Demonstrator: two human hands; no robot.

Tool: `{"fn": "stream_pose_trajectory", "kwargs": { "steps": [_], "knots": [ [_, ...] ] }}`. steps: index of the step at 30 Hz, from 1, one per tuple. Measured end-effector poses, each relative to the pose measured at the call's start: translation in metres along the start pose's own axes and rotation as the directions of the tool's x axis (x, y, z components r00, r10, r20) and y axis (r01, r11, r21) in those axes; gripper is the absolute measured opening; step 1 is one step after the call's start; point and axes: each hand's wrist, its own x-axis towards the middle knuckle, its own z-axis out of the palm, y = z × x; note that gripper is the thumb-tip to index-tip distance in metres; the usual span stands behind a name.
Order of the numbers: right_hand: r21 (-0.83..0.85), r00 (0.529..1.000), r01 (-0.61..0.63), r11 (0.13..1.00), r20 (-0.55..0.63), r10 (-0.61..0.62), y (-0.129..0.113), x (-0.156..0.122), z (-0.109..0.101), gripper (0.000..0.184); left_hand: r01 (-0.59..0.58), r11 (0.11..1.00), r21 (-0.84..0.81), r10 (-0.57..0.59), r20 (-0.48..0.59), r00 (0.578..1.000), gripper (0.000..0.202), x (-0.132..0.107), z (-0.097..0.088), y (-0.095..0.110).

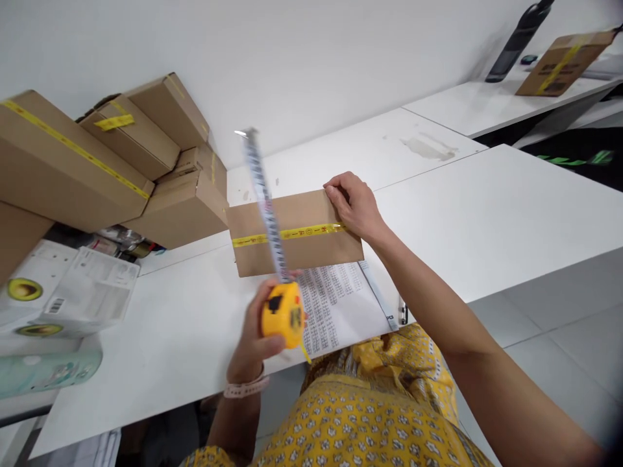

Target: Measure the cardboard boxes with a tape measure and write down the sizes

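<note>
1. Grasping a yellow tape measure (285, 318) in the left hand (250, 334), just below the taped carton (311, 250); wrapping the fingers around the casing, likely for a secure one-handed hold.
2. Grasping the carton near its upper right corner with the fingers of the right hand (357, 204); probably gripping there to steady the box while leaving most of its front uncovered.
3. Extending the metal blade (265, 201) upward across the carton's front, pointing the hooked end beyond its upper edge; leaving unclear, through blur, any contact between blade and cardboard.
4. Showing the carton broad face up over the white surface (511, 207), running yellow printed tape (302, 232) along its length; perhaps tilting slightly through the right-hand grip, though hiding any resting point.
5. Covering the top of some printed sheets (335, 314) with the carton's lower edge; placing the pages below the box, presumably for easy reading, and a dark pen-like item (403, 312) to its lower right.
6. Showing brown boxes (139, 139) piled to the left of the carton, presumably for saving space, and a white avocado-print box (100, 292) to its lower left.
7. Including a dark bottle (518, 42) far to the carton's upper right.
</note>
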Motion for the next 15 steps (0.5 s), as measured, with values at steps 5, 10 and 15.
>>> {"fn": "stream_pose_trajectory", "kwargs": {
  "steps": [5,10,15],
  "knots": [
    [-0.091,0.998,0.065,0.994,-0.013,-0.066,-0.003,0.002,0.001,0.021,0.257,0.958,-0.124,-0.235,0.172,0.957,0.071,-0.004,0.028,-0.046],
    [-0.226,0.99,0.142,0.964,0.048,-0.134,-0.003,0.004,0.002,0.041,0.263,0.951,-0.161,-0.234,0.179,0.956,0.073,-0.008,0.028,-0.063],
    [-0.269,0.983,0.181,0.946,0.084,-0.164,0.004,0.006,0.005,0.042,0.28,0.95,-0.139,-0.255,0.171,0.952,0.075,-0.006,0.03,-0.068]
  ]
}}
